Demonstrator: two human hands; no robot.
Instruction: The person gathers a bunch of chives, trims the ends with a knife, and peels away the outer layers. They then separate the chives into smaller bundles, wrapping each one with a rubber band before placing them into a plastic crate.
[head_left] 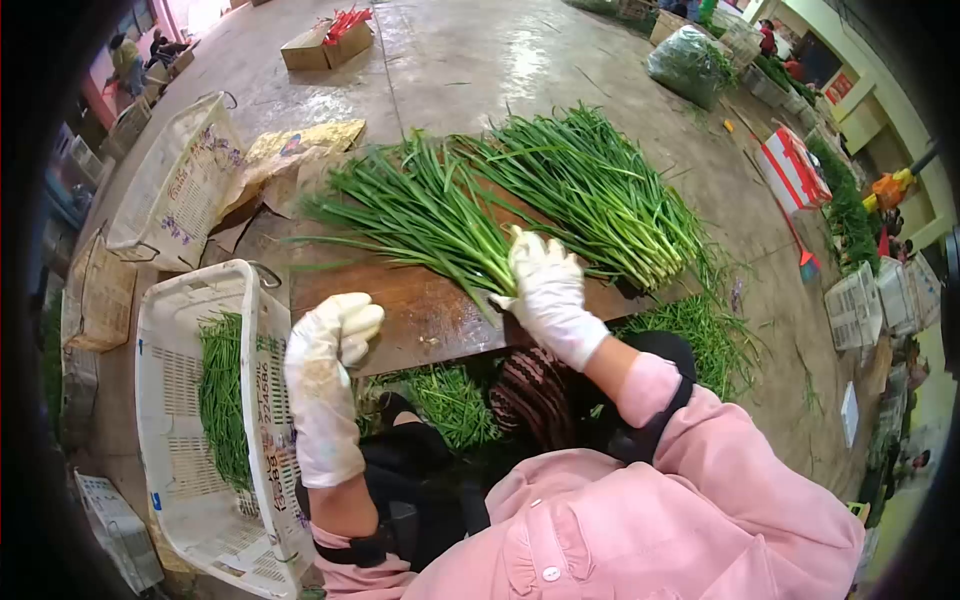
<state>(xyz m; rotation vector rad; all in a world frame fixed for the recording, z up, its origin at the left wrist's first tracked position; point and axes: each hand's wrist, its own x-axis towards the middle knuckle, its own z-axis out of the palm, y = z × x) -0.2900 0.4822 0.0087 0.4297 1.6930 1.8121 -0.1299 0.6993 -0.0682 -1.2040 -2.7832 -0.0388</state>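
Note:
My right hand [548,285], in a white glove, is closed round the pale stem ends of a bunch of garlic chives [420,205]. The bunch lies on a brown board [400,305], its leaves fanned toward the far left. To the right of that hand rests a larger pile of garlic chives [600,190], stem ends toward me. My left hand [332,345], in a stained white glove, is at the board's left edge beside a white plastic crate [255,400]. Its fingers are half curled, apart from the thumb, with nothing visible between them.
Inside the crate are green stalks [228,400]. Another white crate [180,190] stands farther left, near crumpled brown paper [270,165]. Loose greens [445,405] lie below the board. A cardboard box [328,45], a filled plastic bag [688,65] and a red-white box [793,170] stand farther off.

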